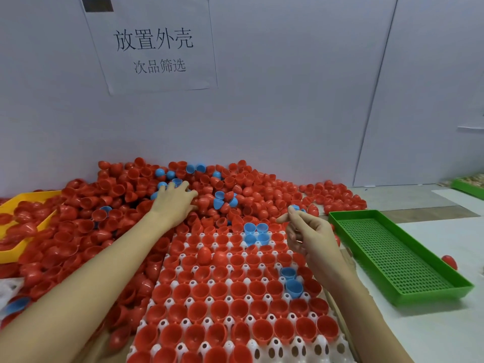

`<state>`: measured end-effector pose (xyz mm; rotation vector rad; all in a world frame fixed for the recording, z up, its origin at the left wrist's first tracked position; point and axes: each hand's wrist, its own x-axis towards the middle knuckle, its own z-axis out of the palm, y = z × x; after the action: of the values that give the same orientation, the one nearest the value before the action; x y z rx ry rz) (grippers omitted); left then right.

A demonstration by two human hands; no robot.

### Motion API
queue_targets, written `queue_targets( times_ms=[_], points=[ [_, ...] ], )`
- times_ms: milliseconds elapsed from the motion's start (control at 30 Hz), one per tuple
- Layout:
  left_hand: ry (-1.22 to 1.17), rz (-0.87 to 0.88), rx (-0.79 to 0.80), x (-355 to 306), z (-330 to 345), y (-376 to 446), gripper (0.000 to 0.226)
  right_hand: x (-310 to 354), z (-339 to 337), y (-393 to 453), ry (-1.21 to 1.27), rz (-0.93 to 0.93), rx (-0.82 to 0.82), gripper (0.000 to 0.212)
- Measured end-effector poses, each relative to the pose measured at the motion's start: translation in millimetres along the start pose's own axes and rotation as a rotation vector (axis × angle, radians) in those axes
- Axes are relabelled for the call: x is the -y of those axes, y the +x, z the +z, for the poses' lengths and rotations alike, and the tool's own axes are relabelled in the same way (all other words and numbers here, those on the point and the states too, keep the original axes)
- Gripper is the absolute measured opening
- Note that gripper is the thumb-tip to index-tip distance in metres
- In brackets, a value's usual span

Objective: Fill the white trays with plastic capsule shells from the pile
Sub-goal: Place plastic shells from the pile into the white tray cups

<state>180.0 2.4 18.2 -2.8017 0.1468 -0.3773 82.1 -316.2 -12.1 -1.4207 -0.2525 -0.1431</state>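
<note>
Most cups of the white tray (264, 348) in front of you already carry a shell, nearly all red with a few blue ones in the far rows and at the right side, so by my reading you are at the gathering step for the last gaps. Your left hand (175, 200) reaches far into the pile (125, 205), fingers spread and resting on red and blue shells; it looks relaxed, though I cannot tell whether anything is caught under the palm. Your right hand (309, 231) hovers over the tray's far right corner, fingers curled loosely and thumb meeting the forefinger; a blue shell (295, 207) sits just beyond the fingertips, and I cannot tell whether you pinch it or it only lies behind. Two red shells (212, 255) lie dome-up on the tray's far middle, probably wanting a turn. Next, I judge, you should close the left hand on a few shells and bring them near. A green tray (398, 258) stands at the right, a yellow tray (15, 205) at the far left.
</note>
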Motion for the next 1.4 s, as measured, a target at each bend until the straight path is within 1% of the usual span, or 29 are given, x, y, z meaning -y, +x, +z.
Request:
queue_targets(
  times_ms=[33,100,233,267,333,433,500,533,633,700,767,867,933,1033,1100,1167,1267,1333,1400],
  points=[
    [-0.094,-0.033,0.002,3,-3,-6,0.042,0,0,-1,0.000,0.001,0.002,0.039],
    [-0.314,-0.078,-0.046,8,-6,-18,0.040,1,0,-2,0.000,0.006,0.002,0.038],
    [-0.771,-0.054,-0.252,10,-11,-58,0.039,2,-1,-3,0.006,0.019,-0.009,0.038],
    [-0.867,-0.047,-0.295,7,-12,-71,0.037,3,-1,-3,0.009,0.024,-0.012,0.038],
    [-0.979,-0.059,-0.319,0,-16,-95,0.034,4,-1,-4,0.008,0.033,-0.014,0.038],
    [-1.229,-0.073,-0.267,-10,-23,-129,0.026,5,0,-6,0.006,0.045,-0.006,0.036],
    [-1.408,-0.044,-0.184,-14,-25,-145,0.017,8,1,-7,0.004,0.055,0.015,0.035],
    [-1.492,-0.023,-0.125,-16,-25,-152,0.022,9,1,-8,0.000,0.061,0.035,0.034],
    [-1.751,0.030,0.071,-21,-16,-162,0.047,12,4,-11,0.002,0.080,0.104,0.033],
    [-1.898,0.056,0.131,-27,-11,-163,0.056,15,6,-15,-0.009,0.081,0.161,0.031],
    [-1.923,0.060,0.148,-34,-10,-163,0.065,20,11,-19,-0.064,0.054,0.240,0.025],
    [-1.870,0.064,0.171,-40,-13,-168,0.076,31,23,-30,-0.145,-0.010,0.385,0.021],
    [-1.819,0.067,0.164,-43,-21,-176,0.075,38,32,-38,-0.177,-0.046,0.486,0.022],
    [-1.698,0.110,0.127,-47,-35,-186,0.059,44,43,-48,-0.236,-0.112,0.609,0.021],
    [-1.648,0.168,0.137,-50,-43,-190,0.049,44,48,-51,-0.279,-0.130,0.630,0.018],
    [-1.633,0.210,0.160,-52,-50,-193,0.039,44,50,-52,-0.308,-0.143,0.608,0.017],
    [-1.583,0.240,0.161,-53,-54,-196,0.022,41,51,-51,-0.336,-0.168,0.586,0.023],
    [-1.570,0.256,0.170,-54,-53,-196,0.015,38,51,-52,-0.394,-0.222,0.588,0.020],
    [-1.556,0.254,0.147,-53,-54,-197,0.013,35,50,-52,-0.429,-0.252,0.587,0.013]
  ],
)
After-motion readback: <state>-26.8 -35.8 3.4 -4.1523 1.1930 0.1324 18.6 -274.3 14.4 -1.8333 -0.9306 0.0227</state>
